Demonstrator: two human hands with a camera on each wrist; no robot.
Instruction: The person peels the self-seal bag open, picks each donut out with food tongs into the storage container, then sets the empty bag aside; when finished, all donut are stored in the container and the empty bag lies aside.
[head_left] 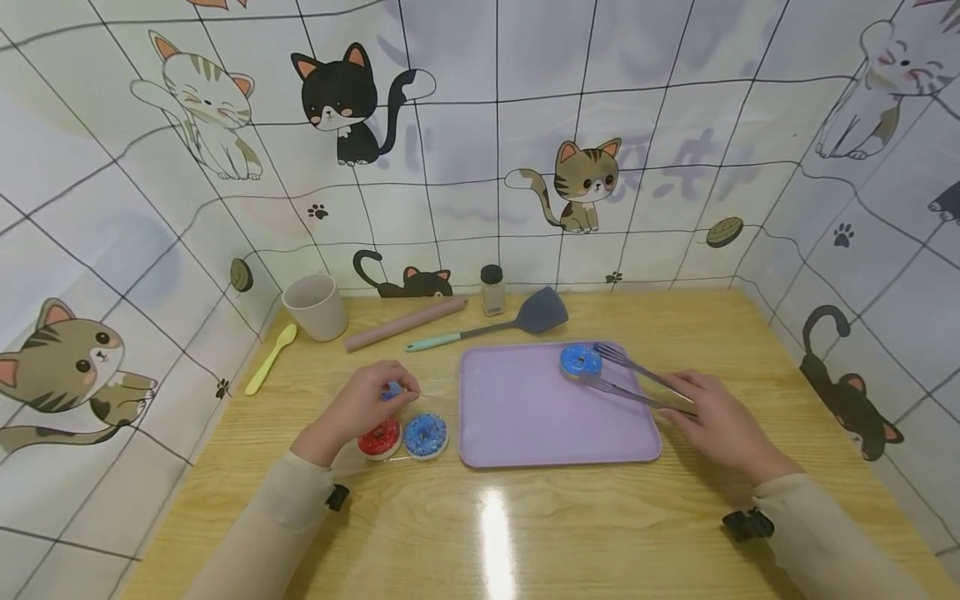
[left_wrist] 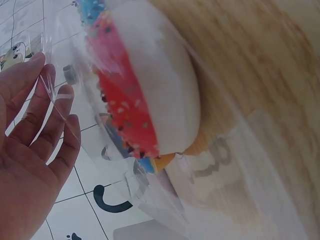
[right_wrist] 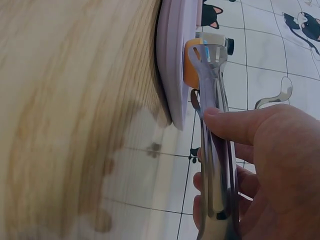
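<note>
Gripping tongs around tray-edge donut

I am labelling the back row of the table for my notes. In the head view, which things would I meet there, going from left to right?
Yellow spoon → beige cup → pink rolling pin → small spice jar → grey spatula head.

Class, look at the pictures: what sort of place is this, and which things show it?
Probably a mock kitchen set: a wooden table walled by cat-print panels, with a spatula, a cup and toy doughnuts.
</note>
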